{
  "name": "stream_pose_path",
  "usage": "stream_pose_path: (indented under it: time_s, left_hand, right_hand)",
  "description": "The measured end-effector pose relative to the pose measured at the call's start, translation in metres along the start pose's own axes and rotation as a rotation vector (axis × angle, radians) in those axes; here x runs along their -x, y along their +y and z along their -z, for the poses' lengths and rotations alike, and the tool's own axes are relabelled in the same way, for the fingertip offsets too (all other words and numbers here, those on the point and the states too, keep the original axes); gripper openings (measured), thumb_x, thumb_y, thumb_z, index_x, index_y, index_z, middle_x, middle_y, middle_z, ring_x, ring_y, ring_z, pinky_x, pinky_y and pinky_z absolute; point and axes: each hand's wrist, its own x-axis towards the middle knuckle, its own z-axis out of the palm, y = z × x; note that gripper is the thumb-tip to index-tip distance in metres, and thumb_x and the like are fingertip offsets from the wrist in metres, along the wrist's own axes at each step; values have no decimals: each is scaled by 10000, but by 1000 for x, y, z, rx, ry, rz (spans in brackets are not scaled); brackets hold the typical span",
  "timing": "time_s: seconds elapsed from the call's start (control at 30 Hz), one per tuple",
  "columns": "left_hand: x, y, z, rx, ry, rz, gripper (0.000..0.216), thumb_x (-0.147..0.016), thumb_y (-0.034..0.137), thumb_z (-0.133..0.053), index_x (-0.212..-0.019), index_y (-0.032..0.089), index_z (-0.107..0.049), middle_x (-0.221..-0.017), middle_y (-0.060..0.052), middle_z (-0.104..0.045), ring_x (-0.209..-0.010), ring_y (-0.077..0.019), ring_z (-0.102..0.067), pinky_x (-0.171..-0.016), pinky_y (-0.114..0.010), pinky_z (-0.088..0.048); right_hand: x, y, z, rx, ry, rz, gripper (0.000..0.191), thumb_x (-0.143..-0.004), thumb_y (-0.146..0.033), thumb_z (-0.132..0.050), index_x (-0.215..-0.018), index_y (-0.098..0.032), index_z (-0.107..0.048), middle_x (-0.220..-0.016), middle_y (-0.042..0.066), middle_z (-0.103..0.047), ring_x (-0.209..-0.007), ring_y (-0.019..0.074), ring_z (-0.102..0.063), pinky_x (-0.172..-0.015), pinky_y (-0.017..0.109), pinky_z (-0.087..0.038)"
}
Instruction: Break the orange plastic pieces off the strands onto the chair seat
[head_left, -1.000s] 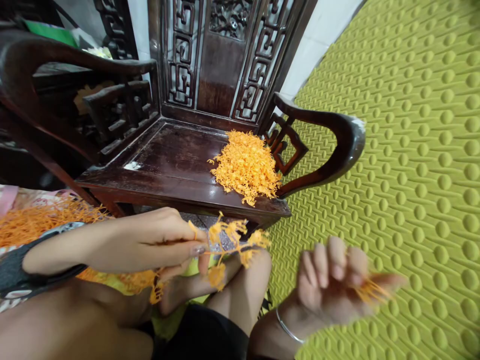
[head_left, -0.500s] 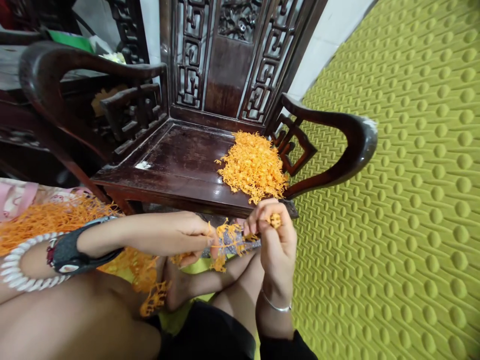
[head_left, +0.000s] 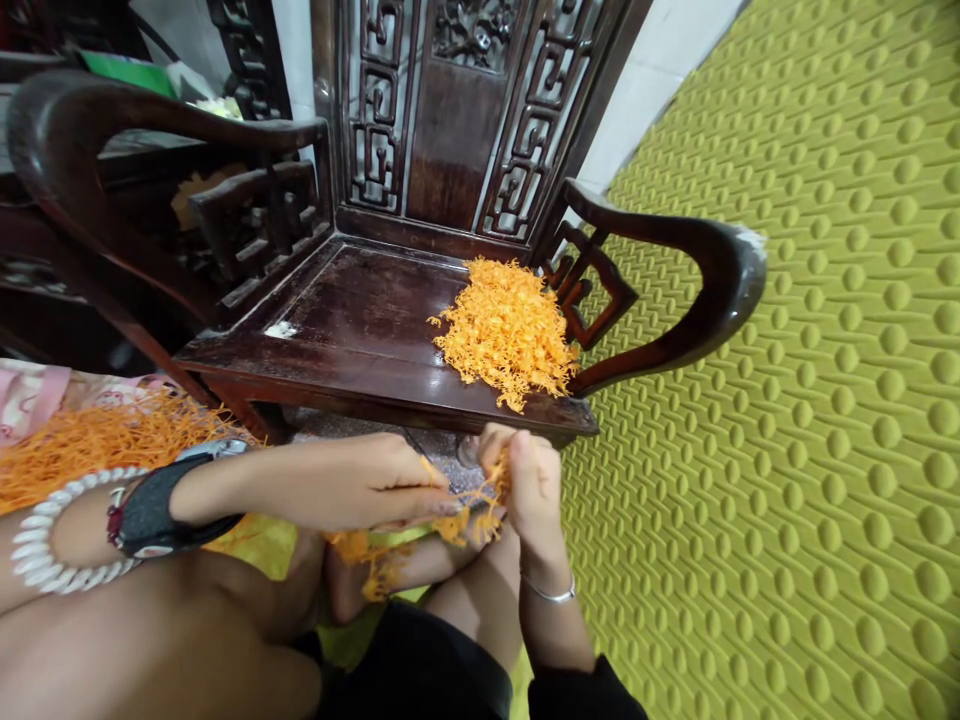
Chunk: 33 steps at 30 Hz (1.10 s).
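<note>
My left hand (head_left: 352, 485) is closed on a sprig of orange plastic pieces (head_left: 457, 515), held just in front of the chair's front edge. My right hand (head_left: 521, 480) pinches the far end of the same sprig, fingers pressed together, a thin bangle on its wrist. A heap of small orange pieces (head_left: 510, 330) lies on the right side of the dark wooden chair seat (head_left: 360, 320). More orange sprigs (head_left: 97, 440) are piled at the left by my arm. My left wrist wears a black watch and a white bead bracelet.
The carved dark chair has curved armrests (head_left: 675, 240) on both sides and a tall back. A yellow-green bumpy mat (head_left: 787, 400) covers the floor to the right. My crossed legs fill the bottom of the view. Pink cloth (head_left: 22, 395) shows at the far left.
My right hand came in from the lower right, where it was open and blurred, up to the sprig and now pinches it beside my left hand. Both hands have dropped slightly.
</note>
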Motion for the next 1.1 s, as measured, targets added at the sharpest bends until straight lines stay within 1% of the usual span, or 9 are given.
stream_pose_path:
  time_s: [0.13, 0.27, 0.37, 0.53, 0.67, 0.77, 0.87, 0.97, 1.1]
  left_hand:
    - [-6, -3, -6, 135, 19, -3, 398, -974, 403, -303, -672, 162, -404, -586, 42, -412, -530, -80, -388, -518, -192, -319]
    - [1, -11, -9, 132, -158, -62, 375, -964, 372, -353, -677, 161, -471, -596, 20, -455, -555, -98, -412, -531, -208, -328]
    - [11, -20, -7, 263, -94, 7, 405, -971, 342, -339, -617, 164, -420, -555, 35, -412, -514, -85, -364, -531, -211, -324]
    - [14, -18, 1, 376, 78, 22, 382, -982, 352, -318, -731, 158, -531, -557, 34, -488, -508, -85, -380, -533, -201, -346]
    - [6, -10, 3, 463, 44, -58, 328, -986, 296, -302, -1144, 164, -558, -535, 32, -569, -487, -97, -444, -553, -209, -383]
    - [0, -12, 5, 551, 124, -99, 316, -971, 264, -322, -1215, 166, -497, -536, 40, -576, -471, -89, -446, -513, -193, -357]
    - [-5, -17, 7, 642, 227, -62, 243, -941, 233, -335, -1068, 156, -527, -515, 54, -552, -367, -58, -273, -387, -177, -205]
    - [-8, -16, 6, 665, 226, -52, 197, -914, 212, -346, -1006, 163, -512, -515, 57, -550, -347, -53, -210, -355, -182, -140]
    - [-15, -12, 3, 727, 266, -66, 168, -888, 200, -346, -985, 175, -480, -516, 61, -549, -341, -52, -196, -340, -173, -135]
  right_hand:
    - [4, 0, 8, -148, 395, -26, 514, -966, -361, -347, -500, -182, -465, -468, -24, -392, -451, 96, -391, -468, 275, -295]
    - [9, -11, 84, -381, 746, 136, 532, -921, -371, -441, -433, -203, -311, -389, -76, -201, -313, 51, -159, -328, 236, -148]
    - [8, -15, 132, -277, 952, 255, 519, -893, -364, -462, -426, -206, -300, -375, -79, -189, -288, 45, -143, -307, 226, -98]
    - [-46, 22, 119, -24, 621, 0, 392, -852, -456, -469, -556, -200, -448, -480, -65, -356, -363, 66, -320, -386, 228, -286]
    - [-123, 75, 109, 684, 393, -79, 232, -878, -366, -432, -903, -192, -584, -784, 30, -579, -737, 148, -558, -702, 300, -446]
    - [-165, 104, 113, 894, 261, -149, 271, -821, -396, -518, -847, -160, -648, -944, 126, -628, -969, 259, -546, -882, 434, -407]
    - [-181, 116, 113, 967, 211, -192, 396, -757, -492, -590, -892, -131, -680, -990, 170, -641, -1048, 348, -510, -933, 546, -338]
    - [-177, 115, 107, 1044, 205, -176, 550, -793, -527, -540, -1169, -128, -592, -1019, 145, -662, -1073, 331, -519, -1028, 599, -193]
    - [-162, 98, 98, 1113, 234, -127, 495, -834, -528, -476, -1063, -117, -633, -1142, 190, -621, -1153, 324, -500, -1079, 616, -59]
